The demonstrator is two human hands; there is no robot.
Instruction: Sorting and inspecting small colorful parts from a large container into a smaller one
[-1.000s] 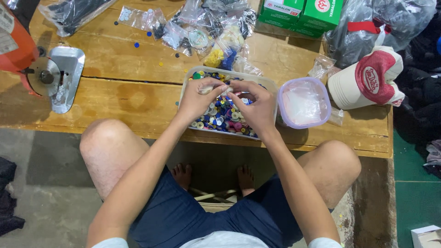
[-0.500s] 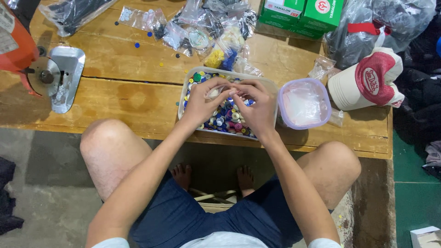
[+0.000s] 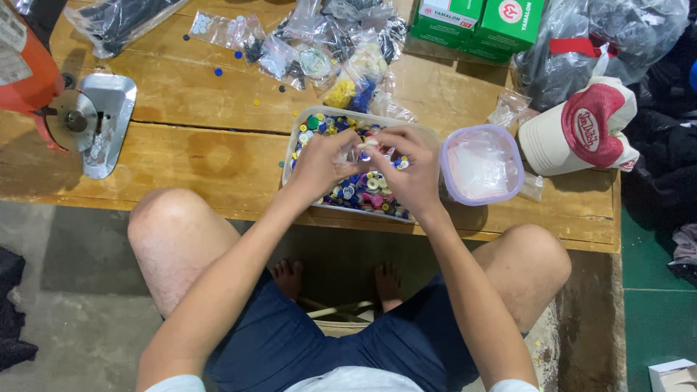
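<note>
Both hands work over a clear plastic tray (image 3: 294,138) on the wooden tabletop (image 3: 181,145), heaped with mixed coloured buttons (image 3: 359,190). The left hand (image 3: 323,163) and right hand (image 3: 410,170) meet fingertip to fingertip, pinching a small pale button (image 3: 369,143). The tray looks full, so most sorting remains. Beside it, a purple-rimmed tub (image 3: 481,164) holds only a clear bag.

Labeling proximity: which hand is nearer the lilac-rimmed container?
Right. The right hand is over the button tray's right end, just beside the lilac-rimmed container. The left hand is over the tray's middle, farther away.
</note>
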